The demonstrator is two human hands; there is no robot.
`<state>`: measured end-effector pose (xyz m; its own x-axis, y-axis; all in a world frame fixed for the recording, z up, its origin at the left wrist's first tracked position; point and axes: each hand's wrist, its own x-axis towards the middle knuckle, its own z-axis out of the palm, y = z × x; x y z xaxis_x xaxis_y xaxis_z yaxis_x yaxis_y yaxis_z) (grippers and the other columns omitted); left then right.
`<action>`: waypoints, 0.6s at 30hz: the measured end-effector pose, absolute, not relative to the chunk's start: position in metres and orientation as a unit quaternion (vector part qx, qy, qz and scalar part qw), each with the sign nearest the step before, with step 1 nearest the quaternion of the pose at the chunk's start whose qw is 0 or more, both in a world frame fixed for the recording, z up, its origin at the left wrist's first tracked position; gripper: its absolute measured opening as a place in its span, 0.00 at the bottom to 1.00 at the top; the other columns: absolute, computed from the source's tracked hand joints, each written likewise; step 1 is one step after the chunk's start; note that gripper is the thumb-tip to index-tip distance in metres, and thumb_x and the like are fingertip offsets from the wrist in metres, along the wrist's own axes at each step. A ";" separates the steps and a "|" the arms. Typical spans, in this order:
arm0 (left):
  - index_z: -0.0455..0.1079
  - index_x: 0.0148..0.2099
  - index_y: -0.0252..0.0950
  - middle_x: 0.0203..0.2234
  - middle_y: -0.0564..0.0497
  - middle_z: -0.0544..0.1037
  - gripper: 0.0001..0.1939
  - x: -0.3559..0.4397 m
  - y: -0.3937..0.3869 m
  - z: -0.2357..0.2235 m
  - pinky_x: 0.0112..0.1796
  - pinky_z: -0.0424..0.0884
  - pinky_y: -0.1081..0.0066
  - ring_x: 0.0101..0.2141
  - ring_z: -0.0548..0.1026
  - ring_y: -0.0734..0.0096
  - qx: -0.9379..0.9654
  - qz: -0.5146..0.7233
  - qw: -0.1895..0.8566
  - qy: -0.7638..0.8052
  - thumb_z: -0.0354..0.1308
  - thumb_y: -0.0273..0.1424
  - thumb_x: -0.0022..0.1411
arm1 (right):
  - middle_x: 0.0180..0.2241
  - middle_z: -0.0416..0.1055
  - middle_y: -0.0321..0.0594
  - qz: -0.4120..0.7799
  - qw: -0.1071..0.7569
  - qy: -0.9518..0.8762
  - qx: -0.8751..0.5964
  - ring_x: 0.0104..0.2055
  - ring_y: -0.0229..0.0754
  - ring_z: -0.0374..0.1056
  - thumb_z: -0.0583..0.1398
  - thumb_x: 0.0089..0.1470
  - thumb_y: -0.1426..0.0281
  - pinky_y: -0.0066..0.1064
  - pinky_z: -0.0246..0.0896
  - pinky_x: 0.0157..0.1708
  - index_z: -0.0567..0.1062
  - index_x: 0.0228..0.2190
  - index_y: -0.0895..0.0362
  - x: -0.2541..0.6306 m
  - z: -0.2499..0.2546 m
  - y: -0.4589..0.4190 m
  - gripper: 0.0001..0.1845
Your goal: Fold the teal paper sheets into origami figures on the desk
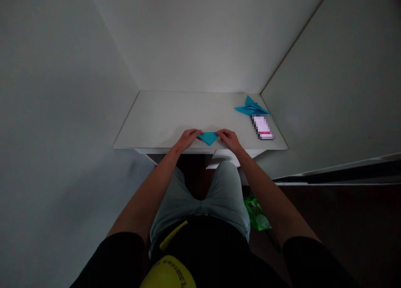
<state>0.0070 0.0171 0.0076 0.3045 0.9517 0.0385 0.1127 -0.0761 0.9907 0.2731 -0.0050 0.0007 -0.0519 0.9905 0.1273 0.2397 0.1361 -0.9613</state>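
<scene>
A small piece of folded blue paper (pixel 209 138) is stretched between my hands near the front edge of the white desk (pixel 175 112). It has a straight top edge and a point facing toward me. My left hand (pixel 189 138) pinches its left corner between thumb and fingers. At the right corner, my right hand (pixel 229 138) grips the paper in the same way. Some of the fingers on both hands are hidden from above.
Folded blue paper shapes (pixel 251 107) lie at the desk's back right. A phone (pixel 263 127) with a blurred screen rests just in front of them. Walls (pixel 200 41) enclose the desk at the back and sides. A green plastic bag (pixel 257 215) sits low by my right leg.
</scene>
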 end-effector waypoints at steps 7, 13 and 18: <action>0.85 0.53 0.39 0.41 0.48 0.88 0.20 0.009 0.018 0.002 0.50 0.78 0.62 0.41 0.84 0.61 0.659 0.371 0.504 0.416 0.71 0.42 0.63 | 0.22 0.64 0.25 0.386 0.444 -0.620 -0.519 0.26 0.39 0.60 0.72 0.52 0.50 0.32 0.56 0.27 0.79 0.53 0.52 0.264 -0.005 -0.003 0.31; 0.84 0.50 0.36 0.42 0.46 0.88 0.15 0.009 0.023 -0.004 0.51 0.80 0.61 0.41 0.86 0.60 0.639 0.370 0.529 0.418 0.65 0.41 0.71 | 0.24 0.67 0.28 0.411 0.490 -0.574 -0.512 0.24 0.40 0.64 0.63 0.59 0.39 0.33 0.61 0.27 0.73 0.52 0.50 0.268 -0.010 0.004 0.33; 0.79 0.56 0.35 0.47 0.44 0.88 0.15 0.011 0.027 -0.006 0.50 0.80 0.63 0.41 0.88 0.63 0.595 0.422 0.511 0.454 0.59 0.37 0.75 | 0.38 0.81 0.38 0.412 0.513 -0.563 -0.499 0.28 0.41 0.68 0.66 0.56 0.35 0.36 0.70 0.31 0.63 0.62 0.47 0.265 -0.011 0.001 0.45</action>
<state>0.0106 0.0271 -0.0062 0.2305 0.9723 0.0382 0.1092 -0.0648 0.9919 0.2650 0.0012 -0.0113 0.0257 0.9858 0.1660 0.1390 0.1609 -0.9771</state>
